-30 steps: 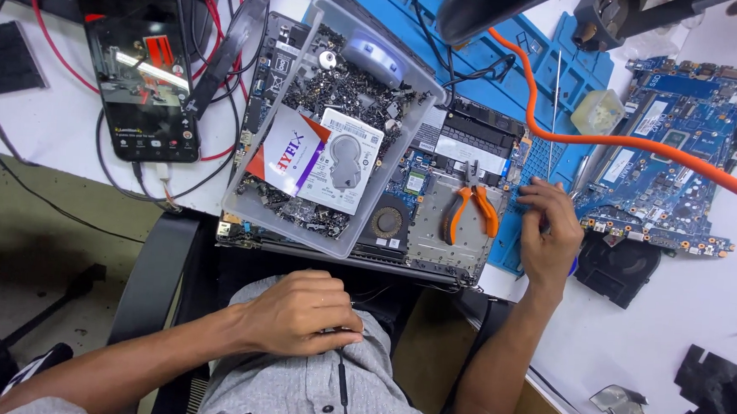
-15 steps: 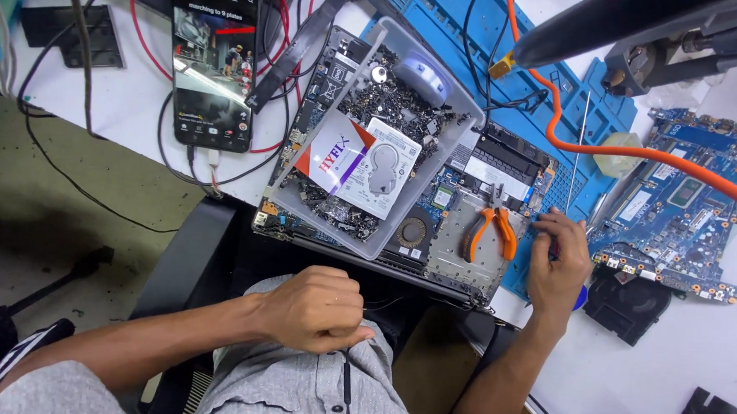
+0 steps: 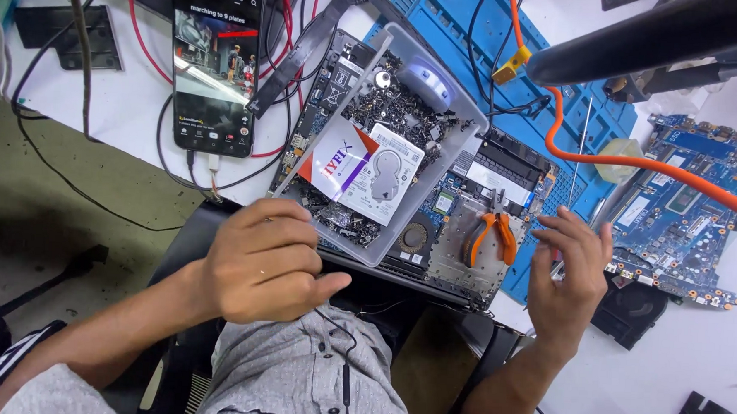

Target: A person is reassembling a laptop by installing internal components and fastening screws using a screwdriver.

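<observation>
At the bench edge, left hand (image 3: 262, 264) curls empty; right hand (image 3: 571, 274) open beside pliers (image 3: 490, 237).

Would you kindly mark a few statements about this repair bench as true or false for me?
1. The orange-handled pliers lie on the opened laptop. True.
2. The right hand grips the pliers. False: it is beside them, fingers spread, closed on nothing that shows.
3. A hard drive lies in the clear plastic tray of small parts. True.
4. The phone has a dark, switched-off screen. False: its screen is lit and shows a video.
5. The left hand rests on the blue circuit board. False: it is at the tray's near corner, far from that board.
</observation>
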